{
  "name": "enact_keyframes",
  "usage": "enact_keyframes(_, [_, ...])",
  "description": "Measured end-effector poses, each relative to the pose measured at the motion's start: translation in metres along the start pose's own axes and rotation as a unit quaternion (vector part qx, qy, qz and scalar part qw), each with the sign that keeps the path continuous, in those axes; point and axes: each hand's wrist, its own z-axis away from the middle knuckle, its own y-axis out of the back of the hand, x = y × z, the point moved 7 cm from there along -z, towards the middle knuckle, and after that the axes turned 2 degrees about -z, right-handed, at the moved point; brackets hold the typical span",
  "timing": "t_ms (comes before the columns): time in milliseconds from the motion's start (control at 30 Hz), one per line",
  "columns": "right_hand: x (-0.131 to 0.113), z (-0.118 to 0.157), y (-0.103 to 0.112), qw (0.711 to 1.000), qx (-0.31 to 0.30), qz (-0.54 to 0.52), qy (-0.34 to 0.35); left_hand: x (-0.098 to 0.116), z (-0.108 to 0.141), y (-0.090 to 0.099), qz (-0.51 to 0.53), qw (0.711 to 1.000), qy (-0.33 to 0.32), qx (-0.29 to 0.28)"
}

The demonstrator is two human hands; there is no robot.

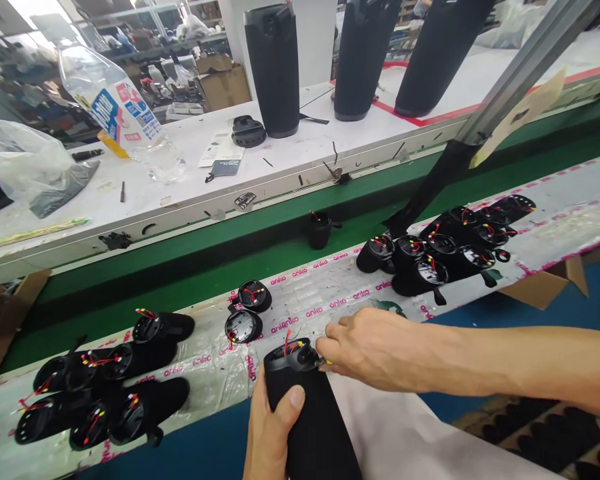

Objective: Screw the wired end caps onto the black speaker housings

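A black fabric-covered cylinder (313, 420) stands tilted near the bottom centre, its open end facing up with red wires showing. My left hand (275, 427) is wrapped round its left side, the thumb across the front. At the right of its rim, my right hand (360, 350) has its fingers closed together on something small with a yellow bit showing; the fingers hide what it is. Two short black cups (254, 295) with wires sit on the taped ledge just beyond the cylinder.
Black cylinders with wires lie grouped on the ledge at left (130, 417) and right (433, 270). A plastic bottle (125, 113) and upright black cylinders (275, 73) occupy the white shelf (180, 207). A metal post (510, 80) slants at upper right.
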Motion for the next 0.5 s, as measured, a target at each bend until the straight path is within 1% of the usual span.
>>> enact_keyframes(100, [0.000,0.000,-0.005,1.000,0.010,0.002,0.026,0.006,0.003,0.002,-0.066,0.998,-0.008,0.010])
enact_keyframes(133, [0.000,0.000,-0.007,0.999,0.015,-0.010,0.033,0.008,0.004,0.002,-0.066,0.998,-0.015,0.008])
enact_keyframes(200, [0.004,-0.002,-0.012,0.997,0.023,-0.062,0.029,0.008,0.004,-0.003,-0.029,0.999,-0.026,-0.005])
enact_keyframes(267, [0.008,-0.004,-0.014,0.993,0.032,-0.115,0.010,0.002,0.003,-0.008,0.048,0.999,-0.015,-0.020])
enact_keyframes(333, [0.011,-0.005,-0.012,0.988,0.049,-0.148,-0.017,-0.005,0.004,-0.012,0.115,0.993,0.009,-0.023])
enact_keyframes(400, [0.013,-0.004,-0.007,0.983,0.056,-0.166,-0.057,-0.010,0.004,-0.013,0.127,0.992,0.017,-0.015])
enact_keyframes(500, [0.007,-0.003,-0.004,0.979,0.038,-0.178,-0.095,-0.007,0.006,-0.005,0.091,0.996,-0.017,0.006])
